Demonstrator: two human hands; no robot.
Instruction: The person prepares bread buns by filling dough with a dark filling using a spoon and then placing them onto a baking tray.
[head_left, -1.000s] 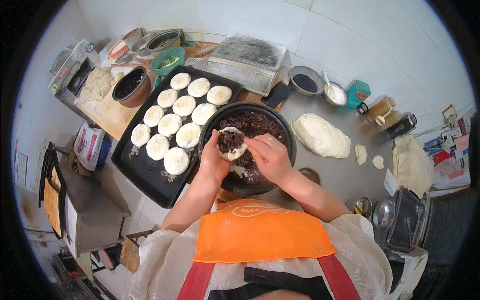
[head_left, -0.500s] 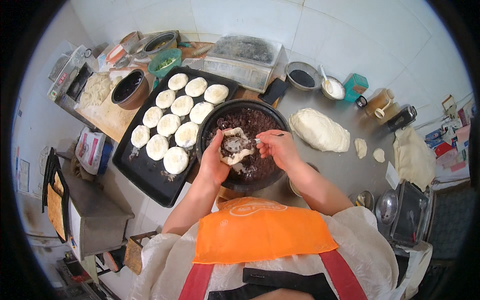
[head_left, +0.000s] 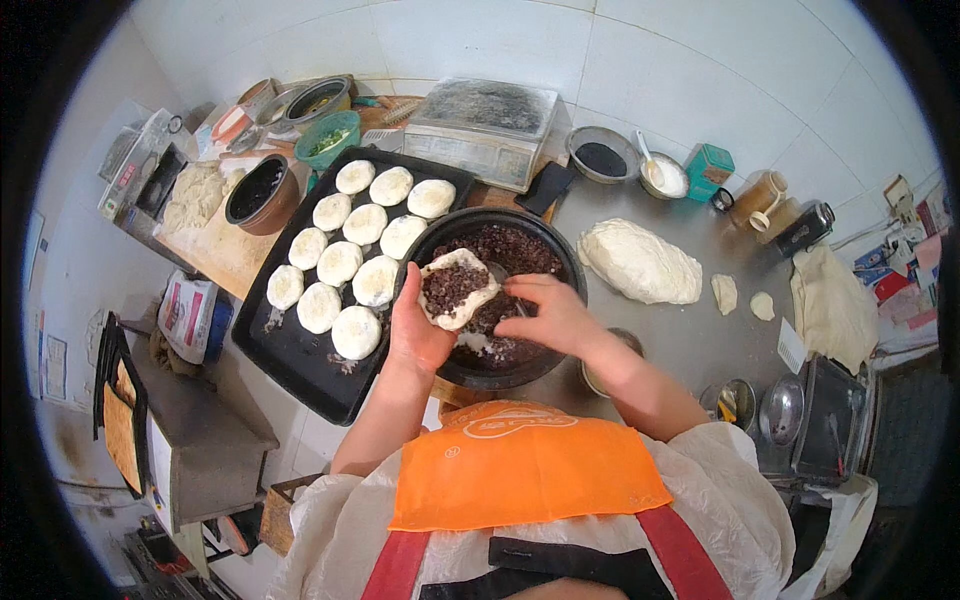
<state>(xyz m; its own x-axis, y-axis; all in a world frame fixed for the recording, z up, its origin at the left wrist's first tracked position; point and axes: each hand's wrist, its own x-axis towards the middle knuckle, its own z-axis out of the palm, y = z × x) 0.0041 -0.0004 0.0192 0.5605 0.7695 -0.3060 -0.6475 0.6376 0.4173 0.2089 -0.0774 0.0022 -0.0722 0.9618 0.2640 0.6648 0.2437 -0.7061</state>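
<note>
In my left hand (head_left: 418, 325) lies a piece of dough (head_left: 462, 318) shaped like a cup, its hollow heaped with dark red, crumbly filling. My fingers curl under it, over the big black bowl (head_left: 572, 270). Close by on the right, my right hand (head_left: 548, 312) reaches toward the dough's edge, thumb and forefinger apart, partly blurred. A small bit of metal, seemingly the spoon (head_left: 497, 271), shows just behind the dough. More of the red filling (head_left: 510, 246) fills the bowl beneath both hands.
Left of the bowl, a black baking tray (head_left: 300, 372) bears several round flat buns (head_left: 340, 262). On the right sits a large dough lump (head_left: 642, 262) with two small dough pieces (head_left: 725, 293). Farther back are a weighing scale (head_left: 485, 125) and a bowl of black seeds (head_left: 602, 158).
The dough's hollow now holds a heap of red filling, where it was mostly bare and floury. My right hand no longer pinches the spoon's handle; its fingers have spread beside the dough.
</note>
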